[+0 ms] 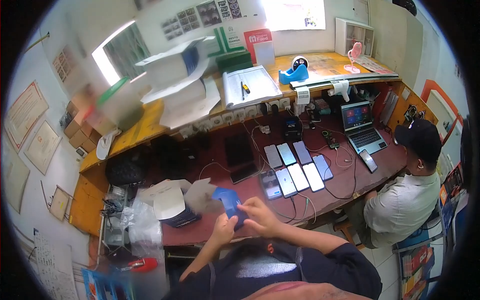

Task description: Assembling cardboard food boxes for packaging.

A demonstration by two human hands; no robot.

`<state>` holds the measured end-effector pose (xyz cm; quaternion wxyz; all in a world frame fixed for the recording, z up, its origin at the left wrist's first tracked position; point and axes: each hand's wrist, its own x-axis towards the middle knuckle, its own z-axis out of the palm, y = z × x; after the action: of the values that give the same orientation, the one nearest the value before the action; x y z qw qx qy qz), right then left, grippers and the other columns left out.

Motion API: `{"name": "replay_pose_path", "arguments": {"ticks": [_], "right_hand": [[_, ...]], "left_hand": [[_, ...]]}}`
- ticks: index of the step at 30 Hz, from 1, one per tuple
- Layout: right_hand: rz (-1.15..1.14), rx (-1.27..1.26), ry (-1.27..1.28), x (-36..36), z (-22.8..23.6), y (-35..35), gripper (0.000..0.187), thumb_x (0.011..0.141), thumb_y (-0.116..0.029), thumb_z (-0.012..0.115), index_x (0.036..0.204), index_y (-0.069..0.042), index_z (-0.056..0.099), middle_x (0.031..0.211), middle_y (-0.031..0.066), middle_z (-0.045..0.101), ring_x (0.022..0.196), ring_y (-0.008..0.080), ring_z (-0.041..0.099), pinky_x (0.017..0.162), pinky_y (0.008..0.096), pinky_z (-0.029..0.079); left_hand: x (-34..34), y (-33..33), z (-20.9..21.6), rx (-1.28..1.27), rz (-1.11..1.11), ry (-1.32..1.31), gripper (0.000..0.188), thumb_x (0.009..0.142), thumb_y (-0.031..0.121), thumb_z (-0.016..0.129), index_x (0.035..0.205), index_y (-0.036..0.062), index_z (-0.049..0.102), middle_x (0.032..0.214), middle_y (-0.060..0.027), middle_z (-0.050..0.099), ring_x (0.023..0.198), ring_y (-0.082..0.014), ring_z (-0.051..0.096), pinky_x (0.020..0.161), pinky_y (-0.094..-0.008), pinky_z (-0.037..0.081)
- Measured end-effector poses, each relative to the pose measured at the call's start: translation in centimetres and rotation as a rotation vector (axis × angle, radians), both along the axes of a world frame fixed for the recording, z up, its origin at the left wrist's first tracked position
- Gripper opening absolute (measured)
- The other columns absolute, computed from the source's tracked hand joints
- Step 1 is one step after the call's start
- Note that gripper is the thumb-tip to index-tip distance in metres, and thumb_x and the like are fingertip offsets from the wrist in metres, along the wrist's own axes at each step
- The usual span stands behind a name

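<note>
A small blue carton point(230, 201) with a folded flap at its top is held up in front of my chest, over the near edge of the desk. My left hand point(224, 229) grips its lower left side, fingers wrapped round it. On the right side, my right hand point(259, 216) pinches the carton between thumb and fingers. Just left of it stands an open white cardboard box point(172, 204) with dark blue sides and raised flaps. What that box holds cannot be seen.
Several phones point(298, 176) lie in rows on the dark red desk point(220, 172), with cables between them. A laptop point(364, 128) stands open at the right, near a seated person point(407, 200) in a cap. Stacked white boxes point(180, 75) and a blue tape dispenser point(294, 74) occupy the raised shelf.
</note>
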<state>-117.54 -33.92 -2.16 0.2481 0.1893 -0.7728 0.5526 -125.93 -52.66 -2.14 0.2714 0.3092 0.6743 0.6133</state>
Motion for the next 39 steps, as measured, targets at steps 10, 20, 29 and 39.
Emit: {"name": "replay_pose_path", "arguments": {"ticks": [10,20,29,39], "right_hand": [[-0.048,0.044,-0.277,-0.6,0.5,3.5,0.031,0.09,-0.007,0.059,0.121,-0.003,0.062,0.092,0.0079,0.051,0.086,0.0162,0.053,0.074,0.031,0.047],[0.01,-0.821,-0.15,-1.1,-3.8,3.5,0.021,0.089,-0.004,0.066,0.104,-0.008,0.052,0.083,-0.0064,0.047,0.07,0.0025,0.044,0.061,0.0188,0.036],[-0.159,-0.334,-0.033,-0.8,-3.0,1.6,0.03,0.073,-0.016,0.084,0.093,-0.004,0.066,0.074,-0.0003,0.047,0.066,0.009,0.042,0.057,0.024,0.034],[-0.001,-0.762,-0.622,-0.1,-0.1,-1.2,0.055,0.093,-0.021,0.063,0.141,-0.013,0.037,0.121,0.0126,0.043,0.107,0.0198,0.05,0.091,0.0315,0.046]], "left_hand": [[-1.1,-1.4,3.7,-0.285,-0.598,-0.175,0.034,0.093,0.026,0.058,0.11,-0.0034,0.062,0.1,-0.0028,0.066,0.09,-0.0094,0.059,0.085,-0.0273,0.048],[-1.1,-1.8,4.0,-0.272,-0.178,0.029,0.025,0.092,0.021,0.063,0.096,-0.0034,0.067,0.09,-0.0022,0.066,0.078,-0.0065,0.057,0.07,-0.0255,0.048],[0.1,1.0,3.0,0.101,0.089,0.594,0.025,0.081,0.019,0.074,0.07,0.0015,0.061,0.063,-0.0072,0.057,0.062,-0.02,0.055,0.061,-0.033,0.042],[0.6,2.5,1.8,-0.121,0.289,1.417,0.027,0.067,0.02,0.08,0.061,0.0142,0.055,0.068,0.001,0.058,0.073,-0.0185,0.06,0.082,-0.0429,0.034]]}}
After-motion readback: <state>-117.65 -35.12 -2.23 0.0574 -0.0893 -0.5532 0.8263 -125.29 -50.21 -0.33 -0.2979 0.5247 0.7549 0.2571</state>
